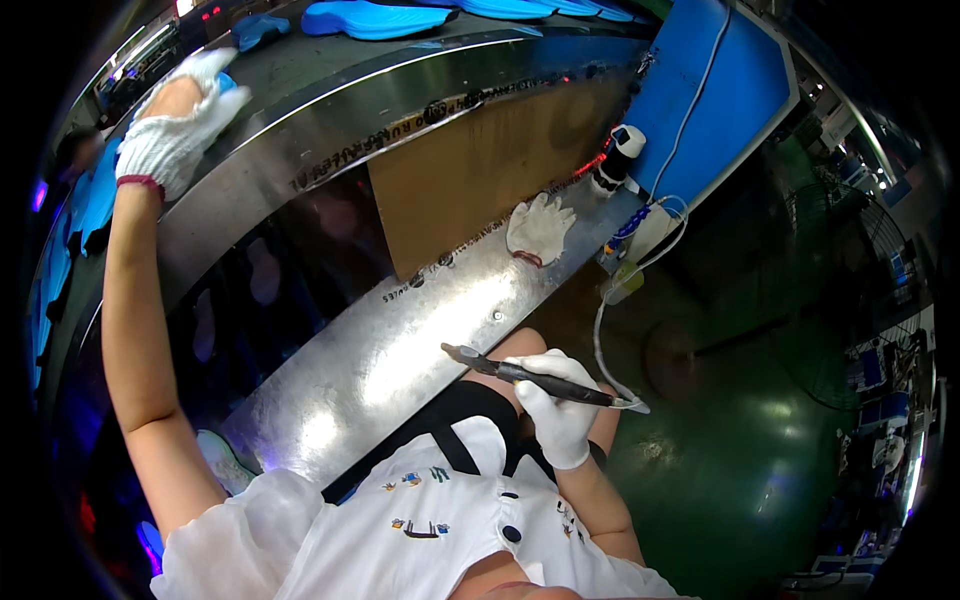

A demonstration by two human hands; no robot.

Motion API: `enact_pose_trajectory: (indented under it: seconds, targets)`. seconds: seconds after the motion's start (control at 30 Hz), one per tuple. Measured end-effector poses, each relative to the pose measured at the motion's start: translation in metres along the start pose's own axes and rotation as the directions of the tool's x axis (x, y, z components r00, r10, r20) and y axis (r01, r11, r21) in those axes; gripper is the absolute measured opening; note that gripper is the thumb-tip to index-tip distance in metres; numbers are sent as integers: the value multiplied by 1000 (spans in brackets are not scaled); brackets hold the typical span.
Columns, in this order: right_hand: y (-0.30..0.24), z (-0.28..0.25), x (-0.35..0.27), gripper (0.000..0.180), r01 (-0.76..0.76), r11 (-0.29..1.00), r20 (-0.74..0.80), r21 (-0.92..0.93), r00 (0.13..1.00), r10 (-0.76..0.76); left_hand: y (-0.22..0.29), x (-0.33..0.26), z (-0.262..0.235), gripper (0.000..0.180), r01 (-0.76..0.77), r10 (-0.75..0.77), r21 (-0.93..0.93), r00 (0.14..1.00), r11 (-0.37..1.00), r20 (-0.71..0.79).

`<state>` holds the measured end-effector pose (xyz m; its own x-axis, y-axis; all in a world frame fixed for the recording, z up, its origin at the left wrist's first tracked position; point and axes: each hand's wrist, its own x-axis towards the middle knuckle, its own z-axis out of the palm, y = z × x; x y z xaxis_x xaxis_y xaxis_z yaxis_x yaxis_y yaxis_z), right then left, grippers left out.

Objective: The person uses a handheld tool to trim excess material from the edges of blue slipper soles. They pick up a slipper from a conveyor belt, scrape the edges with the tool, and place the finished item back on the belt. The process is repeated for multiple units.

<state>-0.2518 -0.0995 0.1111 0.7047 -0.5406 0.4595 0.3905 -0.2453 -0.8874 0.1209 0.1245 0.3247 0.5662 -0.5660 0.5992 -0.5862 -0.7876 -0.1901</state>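
At the upper left, my left hand [180,125] reaches over the dark conveyor belt in a white knitted glove with a dark red cuff. Its thumb and fingers are spread apart. A small bit of blue [226,82] shows between them; whether the hand touches it I cannot tell. My right hand [560,412], in a thin white glove, is closed around a black pen-shaped tool [535,378] above my lap. The tool has a flat brownish tip pointing left, and a pale cord [601,345] leaves its rear end.
Blue sole-shaped pieces [375,18] lie on the conveyor belt [285,72]. Below its metal side, a metal shelf [400,350] holds an empty white glove [541,228]. A black-and-white device [620,160] stands beside a blue panel [715,90]. A large fan [850,270] is at right.
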Motion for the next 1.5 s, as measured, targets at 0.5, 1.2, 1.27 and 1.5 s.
enact_pose_trajectory:
  seconds: [0.5,1.2,1.27,1.5]
  targets:
    - [41,-7,-4,21,-302,938,-303,171,890,341,147,-217,25,26,-473,10,-617,799,629,-602]
    - [139,72,12,16,11,771,108,-637,991,75,247,-292,184,82,504,557,337,391,-796,732]
    - [98,64,2,13,86,715,265,-694,954,143,251,-289,180,81,576,494,246,323,-779,807]
    - [75,43,44,20,402,617,311,-677,916,-255,264,-268,130,79,445,564,365,492,-818,663]
